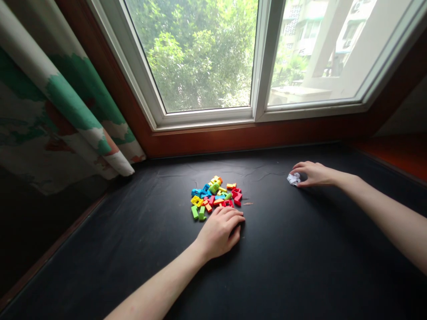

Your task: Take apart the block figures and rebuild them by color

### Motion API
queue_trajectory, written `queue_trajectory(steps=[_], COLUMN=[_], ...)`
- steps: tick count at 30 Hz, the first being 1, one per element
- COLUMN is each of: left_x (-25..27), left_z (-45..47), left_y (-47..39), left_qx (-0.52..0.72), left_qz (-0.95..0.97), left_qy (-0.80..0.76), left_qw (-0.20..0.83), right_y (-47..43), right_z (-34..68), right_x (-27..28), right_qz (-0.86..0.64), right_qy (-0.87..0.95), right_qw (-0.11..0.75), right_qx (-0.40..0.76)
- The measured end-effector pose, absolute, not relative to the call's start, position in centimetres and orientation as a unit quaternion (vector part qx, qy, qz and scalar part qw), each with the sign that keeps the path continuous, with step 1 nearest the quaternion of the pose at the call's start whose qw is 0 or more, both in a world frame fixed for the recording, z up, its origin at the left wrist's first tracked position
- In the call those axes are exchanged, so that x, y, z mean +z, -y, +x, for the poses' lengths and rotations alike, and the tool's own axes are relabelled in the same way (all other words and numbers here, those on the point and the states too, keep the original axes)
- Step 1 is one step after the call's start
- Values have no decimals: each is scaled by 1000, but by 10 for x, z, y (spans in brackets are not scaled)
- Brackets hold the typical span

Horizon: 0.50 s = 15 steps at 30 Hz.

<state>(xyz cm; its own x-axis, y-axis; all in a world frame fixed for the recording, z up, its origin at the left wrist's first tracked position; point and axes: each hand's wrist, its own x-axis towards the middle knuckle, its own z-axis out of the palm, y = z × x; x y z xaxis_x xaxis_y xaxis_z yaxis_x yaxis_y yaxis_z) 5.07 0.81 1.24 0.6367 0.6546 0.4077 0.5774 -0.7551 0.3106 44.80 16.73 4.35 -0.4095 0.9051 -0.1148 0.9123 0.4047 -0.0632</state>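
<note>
A loose pile of small plastic pieces (213,189) in red, yellow, green, blue and orange lies on a black surface. My left hand (222,231) rests palm down at the near edge of this pile, its fingertips by the red and orange pieces. Its fingers are slightly bent, with the thumb apart, and nothing shows in its grasp. Off to the right, my right hand (312,173) pinches a crumpled white piece of paper (294,179) between thumb and fingers, at the surface.
The black covered tabletop (267,266) has wrinkles toward the back. A white-framed window (207,118) with a reddish-brown wooden sill (207,141) stands behind it. At the left hangs a patterned curtain (80,106) reaching down to the back left edge.
</note>
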Motion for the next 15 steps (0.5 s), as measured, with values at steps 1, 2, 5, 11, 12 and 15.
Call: queue_trajectory(steps=[1,2,5,11,12,15], left_x=[12,12,11,10,10,11], left_z=[51,51,50,50,50,50], left_y=[-8,-8,-9,-9,-9,-9], left_qx=[255,255,254,254,254,256], left_qz=[901,901,902,902,902,902], left_qy=[-342,-342,-342,-342,-342,-341], left_qw=[75,75,74,72,72,72], right_y=[-170,-173,-182,-198,-200,-202], right_z=[447,445,443,443,443,442], right_x=[44,44,45,43,42,42], right_qz=[543,544,545,552,552,548], right_qy=[-837,-836,-834,-830,-830,-832], right_qw=[36,41,52,42,37,26], right_qx=[-60,-61,-62,-70,-74,-84])
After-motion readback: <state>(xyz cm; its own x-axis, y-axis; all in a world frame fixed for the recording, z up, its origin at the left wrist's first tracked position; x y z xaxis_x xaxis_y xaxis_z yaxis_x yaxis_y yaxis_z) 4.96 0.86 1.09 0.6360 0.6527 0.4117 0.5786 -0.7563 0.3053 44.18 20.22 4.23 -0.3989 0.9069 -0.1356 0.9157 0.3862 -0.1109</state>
